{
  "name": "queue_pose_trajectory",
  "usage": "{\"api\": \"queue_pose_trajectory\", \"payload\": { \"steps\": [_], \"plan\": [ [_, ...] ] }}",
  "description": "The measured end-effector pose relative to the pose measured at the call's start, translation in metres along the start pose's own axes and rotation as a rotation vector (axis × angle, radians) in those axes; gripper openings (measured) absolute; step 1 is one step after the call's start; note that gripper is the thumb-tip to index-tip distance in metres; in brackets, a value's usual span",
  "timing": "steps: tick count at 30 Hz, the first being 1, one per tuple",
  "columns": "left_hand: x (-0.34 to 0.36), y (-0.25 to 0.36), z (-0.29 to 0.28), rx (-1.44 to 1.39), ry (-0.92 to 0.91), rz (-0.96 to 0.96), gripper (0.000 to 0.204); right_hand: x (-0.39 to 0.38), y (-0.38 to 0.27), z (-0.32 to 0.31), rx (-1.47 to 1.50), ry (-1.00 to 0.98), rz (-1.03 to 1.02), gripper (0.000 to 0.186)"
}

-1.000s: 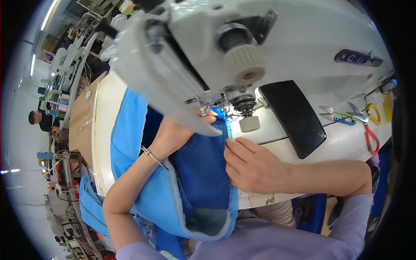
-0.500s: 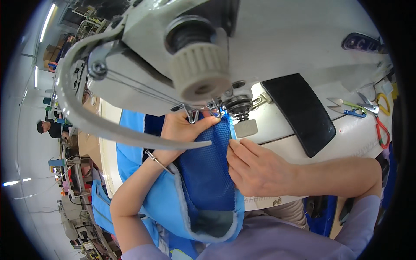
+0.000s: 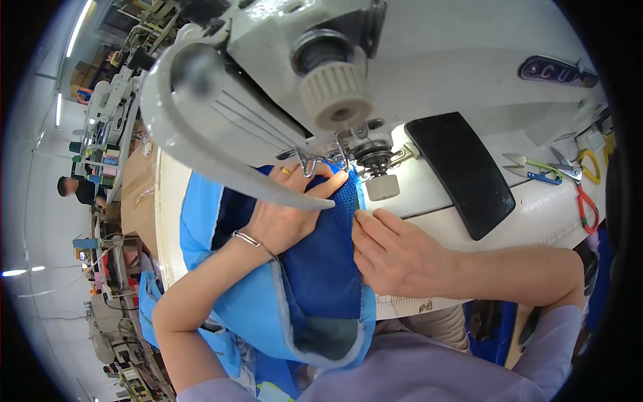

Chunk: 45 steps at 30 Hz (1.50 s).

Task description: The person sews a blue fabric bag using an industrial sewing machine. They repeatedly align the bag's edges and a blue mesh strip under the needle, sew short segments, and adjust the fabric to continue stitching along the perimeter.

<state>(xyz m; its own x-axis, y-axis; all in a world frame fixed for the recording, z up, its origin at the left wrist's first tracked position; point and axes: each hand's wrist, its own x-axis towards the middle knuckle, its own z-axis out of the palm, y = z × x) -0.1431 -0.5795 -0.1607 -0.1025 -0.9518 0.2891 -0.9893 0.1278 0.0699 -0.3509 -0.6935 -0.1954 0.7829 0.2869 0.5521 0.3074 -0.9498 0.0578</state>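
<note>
A blue mesh panel [image 3: 321,268] with light-blue fabric [image 3: 248,321] and grey edging runs up under the head of a sewing machine [image 3: 261,100]. My left hand [image 3: 288,218] lies on the mesh, its fingers stretched toward the needle area. Part of that hand hides behind the machine's curved white lever [image 3: 194,171]. At the panel's right edge, my right hand [image 3: 398,254] is closed in a pinch on the fabric border. The needle itself is hidden behind the thread guides and the tension knob [image 3: 384,187].
A black phone-like slab [image 3: 462,174] lies on the machine bed, right of the needle. Thread snips [image 3: 532,167] and red-and-yellow-handled scissors [image 3: 576,174] lie farther right. Another person [image 3: 80,190] is among machines at the far left.
My left hand has turned and flattened on the mesh, its ringed finger now showing. My right hand keeps its pinch almost in place. The machine head appears shifted right in view.
</note>
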Motion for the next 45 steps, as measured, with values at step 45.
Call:
{"api": "queue_pose_trajectory", "payload": {
  "steps": [45],
  "plan": [
    [0.003, -0.024, 0.018, -0.090, 0.166, 0.067, 0.029, 0.005, 0.018, 0.000, 0.258, -0.050, 0.115, 0.033]
  ]
}}
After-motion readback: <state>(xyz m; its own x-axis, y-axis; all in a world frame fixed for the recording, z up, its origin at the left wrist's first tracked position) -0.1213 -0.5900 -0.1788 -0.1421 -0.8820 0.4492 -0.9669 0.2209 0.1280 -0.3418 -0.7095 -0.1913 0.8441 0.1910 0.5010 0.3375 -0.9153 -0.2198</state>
